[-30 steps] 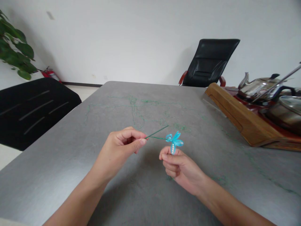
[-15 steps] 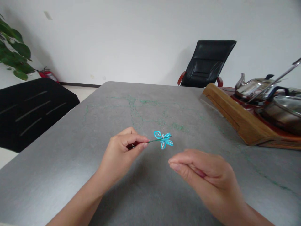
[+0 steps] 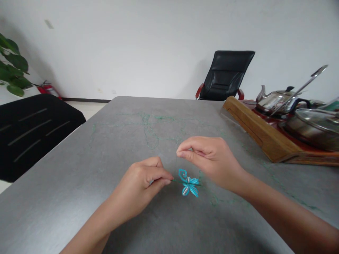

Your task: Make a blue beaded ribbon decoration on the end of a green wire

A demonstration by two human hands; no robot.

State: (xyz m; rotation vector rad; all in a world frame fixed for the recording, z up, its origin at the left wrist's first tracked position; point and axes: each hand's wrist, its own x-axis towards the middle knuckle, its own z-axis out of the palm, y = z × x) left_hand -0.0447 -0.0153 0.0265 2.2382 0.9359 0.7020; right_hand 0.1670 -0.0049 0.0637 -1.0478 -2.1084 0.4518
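My left hand pinches a thin dark green stem between thumb and forefinger. At the stem's far end is a turquoise butterfly-shaped ornament with a curled wing and pale bead-like dots, held above the table. My right hand is above and to the right of the ornament, thumb and forefinger pressed together on a fine thread. That thread drops faintly from the fingertips toward the stem. Its exact course is hard to make out.
Loose green thread lies tangled across the grey table. On the right, a wooden tea tray carries a steel kettle and a lidded pot. Black chairs stand behind and at left.
My right hand has moved up and to the left, over the ornament. My left hand and the ornament sit lower in view, as the camera view has also shifted.
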